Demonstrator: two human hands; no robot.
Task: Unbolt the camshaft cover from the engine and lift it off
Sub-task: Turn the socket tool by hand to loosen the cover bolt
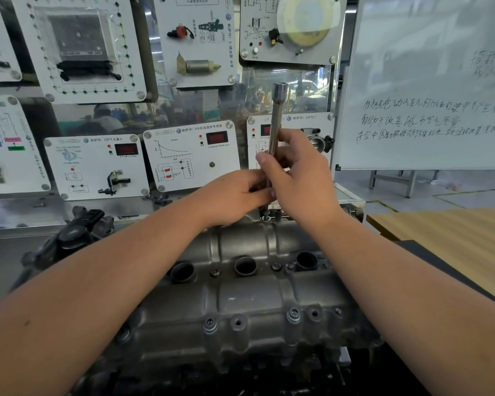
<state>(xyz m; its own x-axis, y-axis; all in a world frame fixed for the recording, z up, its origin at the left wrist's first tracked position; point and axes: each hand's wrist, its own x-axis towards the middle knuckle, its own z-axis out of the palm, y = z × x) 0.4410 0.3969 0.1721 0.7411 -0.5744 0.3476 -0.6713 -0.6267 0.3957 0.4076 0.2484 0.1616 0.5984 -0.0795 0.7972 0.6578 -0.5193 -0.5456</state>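
Head view, nearest first: the camshaft cover (240,304) sits right under your forearms, still seated on the engine (200,364), which fills the bottom of the frame. Along its near edge you can see bolts (293,315) in their bosses, and more of them between the three round wells down the middle, so by the look of it most of the unbolting is ahead of you.

Further out, at the far edge of the cover, both hands meet on the long socket extension (275,121). Your right hand (297,178) is curled round the shaft about halfway up, which keeps it upright and lets you spin it. Your left hand (237,195) pinches the lower end just above the cover, probably to steer the tip onto the far bolt (266,216) (the tip itself is hidden behind your fingers, so I can't tell whether it is seated). The top of the tool carries no ratchet, which suggests you are turning by hand.

Beyond that stand the training display panels (97,164), with a whiteboard (429,81) to the right and a wooden desk (452,232) beside the engine
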